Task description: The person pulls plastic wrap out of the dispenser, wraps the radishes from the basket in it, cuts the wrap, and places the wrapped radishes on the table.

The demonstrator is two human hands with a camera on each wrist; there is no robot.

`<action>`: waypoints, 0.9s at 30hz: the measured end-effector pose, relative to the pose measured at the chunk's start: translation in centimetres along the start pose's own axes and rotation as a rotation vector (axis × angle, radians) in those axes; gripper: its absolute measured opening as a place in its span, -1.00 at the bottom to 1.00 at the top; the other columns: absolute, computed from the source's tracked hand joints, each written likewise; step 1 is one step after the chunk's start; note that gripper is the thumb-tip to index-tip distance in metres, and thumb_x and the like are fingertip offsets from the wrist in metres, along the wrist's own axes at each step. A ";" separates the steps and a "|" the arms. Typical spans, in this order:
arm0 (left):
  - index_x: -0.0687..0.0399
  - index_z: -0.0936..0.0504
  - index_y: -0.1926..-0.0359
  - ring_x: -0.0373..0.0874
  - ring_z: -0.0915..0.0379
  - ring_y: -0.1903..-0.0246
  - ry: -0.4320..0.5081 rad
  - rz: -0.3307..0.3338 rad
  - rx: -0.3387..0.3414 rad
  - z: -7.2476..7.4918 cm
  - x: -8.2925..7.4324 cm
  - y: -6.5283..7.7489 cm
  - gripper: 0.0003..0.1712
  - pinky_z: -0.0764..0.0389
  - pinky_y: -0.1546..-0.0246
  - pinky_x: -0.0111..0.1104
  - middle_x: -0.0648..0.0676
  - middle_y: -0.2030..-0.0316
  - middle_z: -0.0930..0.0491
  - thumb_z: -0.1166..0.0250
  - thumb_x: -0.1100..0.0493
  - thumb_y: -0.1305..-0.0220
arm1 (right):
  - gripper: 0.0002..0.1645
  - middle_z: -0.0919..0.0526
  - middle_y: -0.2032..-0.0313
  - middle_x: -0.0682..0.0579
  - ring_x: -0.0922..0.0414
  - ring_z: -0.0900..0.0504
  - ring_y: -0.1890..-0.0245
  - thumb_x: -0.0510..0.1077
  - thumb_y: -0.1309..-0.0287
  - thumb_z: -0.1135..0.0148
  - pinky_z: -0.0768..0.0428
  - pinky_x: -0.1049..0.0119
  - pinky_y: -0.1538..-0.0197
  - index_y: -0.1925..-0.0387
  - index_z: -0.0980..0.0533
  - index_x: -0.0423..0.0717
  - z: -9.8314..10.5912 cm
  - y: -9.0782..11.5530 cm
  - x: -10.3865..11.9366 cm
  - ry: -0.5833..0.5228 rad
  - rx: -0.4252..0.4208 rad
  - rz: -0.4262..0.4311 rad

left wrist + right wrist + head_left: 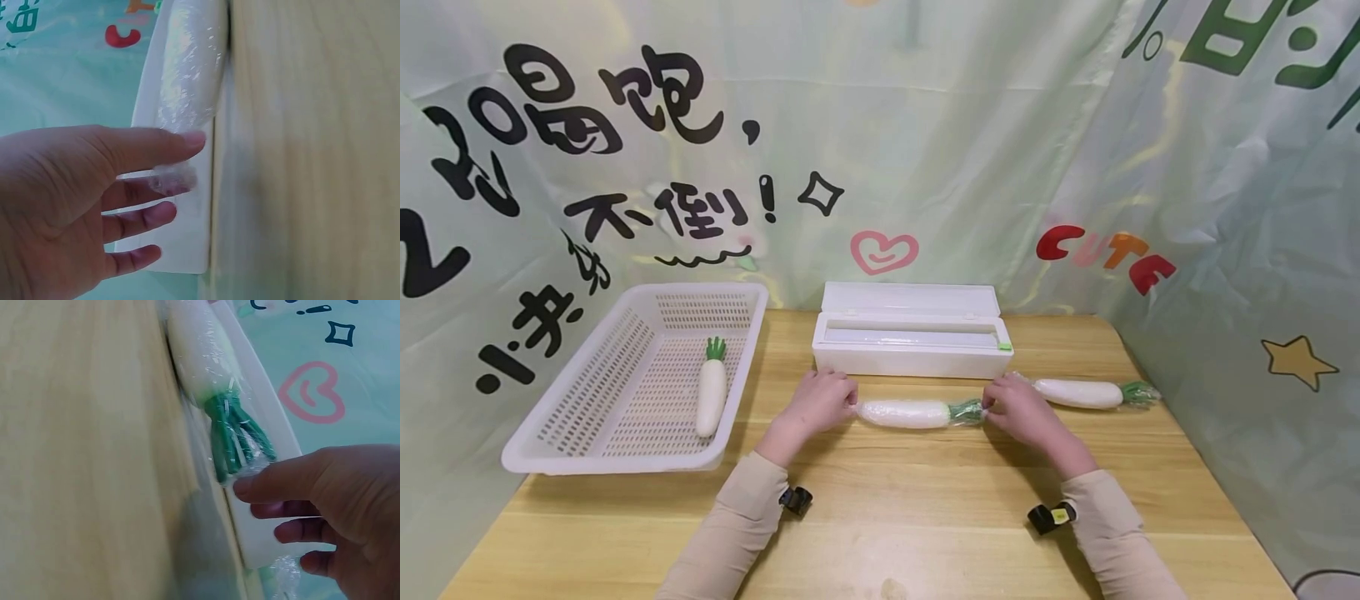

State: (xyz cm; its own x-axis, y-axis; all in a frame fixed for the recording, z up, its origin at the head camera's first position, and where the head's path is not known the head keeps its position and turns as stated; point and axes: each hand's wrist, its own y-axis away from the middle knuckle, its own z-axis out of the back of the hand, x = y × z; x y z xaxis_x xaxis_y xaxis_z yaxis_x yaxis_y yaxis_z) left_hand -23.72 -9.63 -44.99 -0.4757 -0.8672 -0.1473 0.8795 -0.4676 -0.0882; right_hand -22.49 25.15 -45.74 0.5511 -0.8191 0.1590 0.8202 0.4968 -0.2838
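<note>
A white radish (904, 413) with green leaf stubs, wrapped in clear film, lies lengthwise between my two hands. My left hand (820, 406) pinches the twisted film at its root end, thumb (181, 145) against forefinger, while the other fingers stay loose. At the leafy end, my right hand (1021, 408) pinches the film just past the green leaves (234, 434). Behind them stands a white film box (913, 360), its lid (910, 297) raised and a roll of film (910, 337) inside.
Another film-wrapped radish (1078, 393) lies on the wooden table (880, 500), just right of my right hand. On the left, a white perforated basket (640, 350) holds one bare radish (711, 396). A printed curtain (925, 150) hangs behind the table.
</note>
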 end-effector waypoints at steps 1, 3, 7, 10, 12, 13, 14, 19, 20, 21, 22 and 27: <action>-0.12 -0.64 0.38 -0.07 -0.41 0.16 0.009 0.001 0.010 0.0 0.1 0.0 -0.84 -0.41 0.11 -0.12 -0.08 0.27 -0.64 -0.46 0.03 -0.02 | -0.81 -0.61 0.40 0.09 0.05 -0.51 0.29 -0.21 0.15 -0.47 -0.52 0.00 0.00 0.46 -0.58 -0.02 0.1 0.0 0.0 -0.006 0.016 -0.006; -0.11 -0.70 0.28 -0.04 -0.43 0.06 0.028 0.006 0.038 0.1 0.1 0.1 -0.78 -0.42 0.00 -0.08 -0.06 0.17 -0.66 -0.45 0.00 -0.04 | -0.76 -0.65 0.33 0.03 -0.01 -0.53 0.22 -0.18 0.14 -0.48 -0.49 -0.10 -0.11 0.36 -0.62 -0.07 0.4 0.1 0.1 -0.019 0.047 -0.022; -0.12 -0.75 0.18 -0.02 -0.42 0.01 0.056 -0.005 0.075 0.3 0.1 0.3 -0.71 -0.40 -0.10 -0.03 -0.05 0.09 -0.67 -0.43 -0.08 -0.08 | -0.66 -0.68 0.22 -0.06 -0.12 -0.56 0.11 -0.14 0.10 -0.48 -0.38 -0.23 -0.24 0.22 -0.64 -0.14 0.8 0.2 0.3 -0.026 0.077 -0.032; -0.11 -0.77 0.27 -0.06 -0.41 0.10 0.046 -0.028 0.074 0.5 0.0 0.3 -0.79 -0.42 -0.03 -0.06 -0.06 0.16 -0.68 -0.40 -0.07 -0.12 | -0.73 -0.68 0.23 -0.06 -0.13 -0.57 0.10 -0.17 0.07 -0.45 -0.36 -0.23 -0.28 0.26 -0.65 -0.14 0.7 0.2 0.4 -0.027 0.063 -0.023; -0.08 -0.75 0.38 -0.07 -0.41 0.18 0.031 -0.047 0.054 0.5 -0.1 0.3 -0.83 -0.44 0.05 -0.09 -0.06 0.24 -0.68 -0.38 -0.03 -0.14 | -0.81 -0.68 0.26 -0.03 -0.12 -0.58 0.13 -0.20 0.07 -0.44 -0.36 -0.23 -0.28 0.33 -0.65 -0.10 0.6 0.2 0.3 -0.018 0.049 -0.010; -0.07 -0.73 0.41 -0.08 -0.40 0.20 0.023 -0.052 0.044 0.6 -0.2 0.3 -0.84 -0.44 0.06 -0.10 -0.06 0.26 -0.67 -0.39 -0.02 -0.14 | -0.83 -0.67 0.28 -0.01 -0.10 -0.58 0.14 -0.20 0.08 -0.45 -0.37 -0.21 -0.27 0.36 -0.65 -0.09 0.5 0.1 0.3 -0.014 0.041 -0.008; -0.06 -0.71 0.44 -0.08 -0.40 0.22 0.018 -0.056 0.029 0.6 -0.2 0.3 -0.84 -0.44 0.07 -0.10 -0.06 0.29 -0.66 -0.39 -0.02 -0.14 | -0.85 -0.67 0.30 0.01 -0.09 -0.58 0.16 -0.20 0.09 -0.46 -0.39 -0.21 -0.26 0.39 -0.65 -0.06 0.4 0.1 0.3 -0.007 0.032 -0.005; -0.07 -0.65 0.46 -0.11 -0.37 0.25 0.013 -0.041 -0.023 0.6 -0.3 0.3 -0.81 -0.42 0.07 -0.11 -0.06 0.33 -0.63 -0.43 -0.02 -0.11 | -0.83 -0.63 0.39 0.08 0.01 -0.54 0.27 -0.20 0.13 -0.50 -0.51 -0.08 -0.11 0.52 -0.60 0.01 -0.1 0.0 0.2 0.039 -0.021 0.011; -0.08 -0.64 0.45 -0.12 -0.36 0.25 0.013 -0.037 -0.026 0.6 -0.2 0.3 -0.81 -0.41 0.07 -0.12 -0.07 0.33 -0.63 -0.43 -0.03 -0.11 | -0.82 -0.62 0.41 0.09 0.03 -0.53 0.30 -0.20 0.14 -0.50 -0.52 -0.05 -0.07 0.53 -0.59 0.02 -0.1 0.0 0.2 0.048 -0.030 0.014; -0.08 -0.65 0.43 -0.12 -0.36 0.26 0.015 -0.034 -0.027 0.6 -0.2 0.2 -0.81 -0.41 0.08 -0.12 -0.07 0.32 -0.63 -0.43 -0.03 -0.10 | -0.81 -0.62 0.42 0.10 0.05 -0.51 0.32 -0.20 0.15 -0.50 -0.53 -0.04 -0.04 0.55 -0.58 0.02 -0.2 0.0 0.2 0.055 -0.036 0.016; -0.09 -0.66 0.42 -0.12 -0.35 0.26 0.019 -0.031 -0.028 0.5 -0.1 0.2 -0.82 -0.40 0.09 -0.13 -0.07 0.31 -0.64 -0.44 -0.03 -0.10 | -0.80 -0.61 0.43 0.10 0.06 -0.50 0.34 -0.20 0.15 -0.51 -0.53 -0.03 -0.02 0.56 -0.57 0.02 -0.2 0.0 0.2 0.060 -0.042 0.018; -0.09 -0.71 0.32 -0.14 -0.35 0.30 0.092 -0.040 0.012 0.7 0.5 0.3 -0.80 -0.40 0.10 -0.14 -0.12 0.38 -0.63 -0.46 -0.04 -0.06 | -0.78 -0.60 0.46 0.12 0.10 -0.47 0.36 -0.20 0.16 -0.50 -0.52 0.03 0.05 0.58 -0.55 0.03 -0.2 0.1 0.1 0.052 -0.034 0.000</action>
State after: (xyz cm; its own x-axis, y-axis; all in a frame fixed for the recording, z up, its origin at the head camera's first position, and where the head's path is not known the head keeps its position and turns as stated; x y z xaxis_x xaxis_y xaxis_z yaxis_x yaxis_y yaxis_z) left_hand -23.72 -10.33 -44.44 -0.5091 -0.8283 -0.2342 0.8594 -0.5043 -0.0846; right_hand -22.41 25.06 -45.99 0.5416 -0.8334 0.1099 0.8140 0.4873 -0.3161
